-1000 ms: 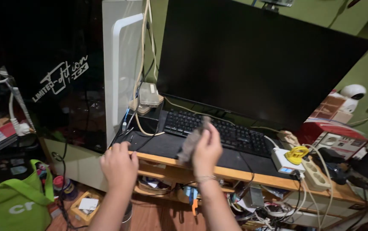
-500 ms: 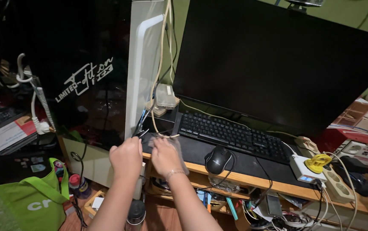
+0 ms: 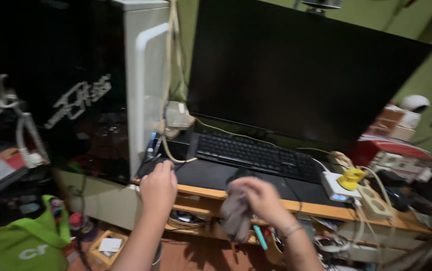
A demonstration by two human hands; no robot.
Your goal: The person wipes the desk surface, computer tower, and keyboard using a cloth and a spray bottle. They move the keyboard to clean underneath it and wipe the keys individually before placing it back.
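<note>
**Grey cloth bunched over the desk edge**

Grey cloth (image 3: 236, 213) hung from our right hand (image 3: 261, 198), fingers closed around it just in front of the wooden desk (image 3: 306, 207). Going left to right, we saw the green bag (image 3: 20, 241), the dark computer case (image 3: 65, 90), then our left hand (image 3: 158, 185), curled and empty on the black mat (image 3: 206, 173). Beyond lay the keyboard (image 3: 258, 153) and monitor (image 3: 301, 70). We judged the wiping midway; clutter remained at right.

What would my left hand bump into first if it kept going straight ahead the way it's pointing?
Probably the bundle of cables at the desk's back left corner, just past the left hand, with the white computer case behind them. Depth is hard to judge here.
</note>
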